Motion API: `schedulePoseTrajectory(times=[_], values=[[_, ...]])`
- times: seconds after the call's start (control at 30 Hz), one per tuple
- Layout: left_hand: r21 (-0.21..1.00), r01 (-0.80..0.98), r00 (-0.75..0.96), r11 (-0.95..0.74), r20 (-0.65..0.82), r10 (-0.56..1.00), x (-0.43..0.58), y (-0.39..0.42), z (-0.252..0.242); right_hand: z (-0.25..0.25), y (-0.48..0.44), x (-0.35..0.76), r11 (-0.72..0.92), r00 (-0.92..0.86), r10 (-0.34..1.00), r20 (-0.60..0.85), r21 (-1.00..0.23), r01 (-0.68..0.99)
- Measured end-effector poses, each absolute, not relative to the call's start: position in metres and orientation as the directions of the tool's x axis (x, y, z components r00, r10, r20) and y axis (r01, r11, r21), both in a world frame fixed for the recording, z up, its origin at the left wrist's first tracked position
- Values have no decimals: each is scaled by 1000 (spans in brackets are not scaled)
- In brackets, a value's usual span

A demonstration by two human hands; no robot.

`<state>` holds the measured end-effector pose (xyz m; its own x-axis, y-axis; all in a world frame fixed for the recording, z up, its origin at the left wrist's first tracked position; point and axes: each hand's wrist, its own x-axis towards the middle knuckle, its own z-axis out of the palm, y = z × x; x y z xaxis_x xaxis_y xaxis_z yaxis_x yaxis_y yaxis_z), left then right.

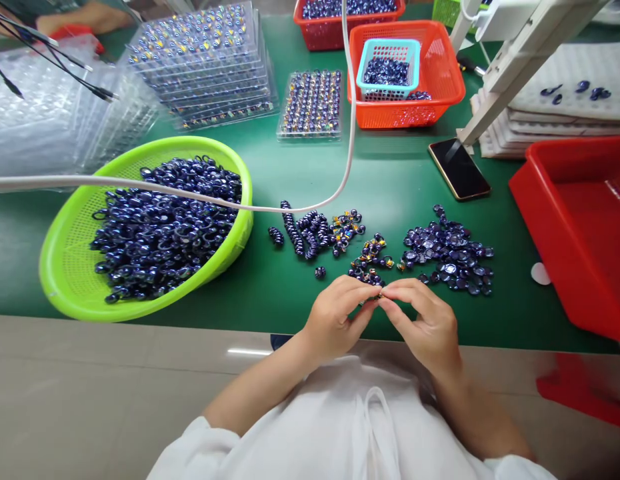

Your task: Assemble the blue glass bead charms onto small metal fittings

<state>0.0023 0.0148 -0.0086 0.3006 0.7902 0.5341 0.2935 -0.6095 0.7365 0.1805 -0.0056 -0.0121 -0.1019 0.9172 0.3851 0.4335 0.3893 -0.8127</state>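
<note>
At the table's front edge, the fingertips of my left hand (pixel 339 315) and my right hand (pixel 424 319) meet in a pinch. Between them is a small shiny piece (pixel 378 297) with a gold glint, mostly hidden by the fingers. Just beyond lies a cluster of dark glossy pieces with gold glints (pixel 371 256), with a similar cluster (pixel 346 228) farther off. Rows of dark, ring-like pieces (pixel 310 233) lie to the left, near a single loose one (pixel 320 272). Right of my hands spreads a pile of flat, dark purple pieces (pixel 447 250).
A green basket (pixel 53 267) full of dark rings stands left. Stacked clear trays (pixel 230 100), one filled tray (pixel 310 107) and an orange basket (pixel 450 87) stand behind. A white cable (pixel 310 208) hangs across. A phone (pixel 459 169) and red bin (pixel 555 220) are right.
</note>
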Motion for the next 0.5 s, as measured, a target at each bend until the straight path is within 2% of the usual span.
schedulePoseTrajectory(times=[0.1, 0.23, 0.4, 0.5], values=[[708, 331, 268, -623, 562, 782, 2, 13, -12, -13, -9, 176, 380, -82, 919, 386, -812, 443], [701, 267, 277, -661, 602, 749, 2, 12, -15, -11, -11, 176, 246, -83, 969, 232, -883, 401], [673, 232, 266, -702, 650, 712, 1, 7, -17, -6, -10, 178, 63, -178, 984, 28, -979, 195], [648, 241, 272, -723, 670, 691, -1, 3, -18, -5, -10, 180, 25, -245, 970, -1, -994, 105]])
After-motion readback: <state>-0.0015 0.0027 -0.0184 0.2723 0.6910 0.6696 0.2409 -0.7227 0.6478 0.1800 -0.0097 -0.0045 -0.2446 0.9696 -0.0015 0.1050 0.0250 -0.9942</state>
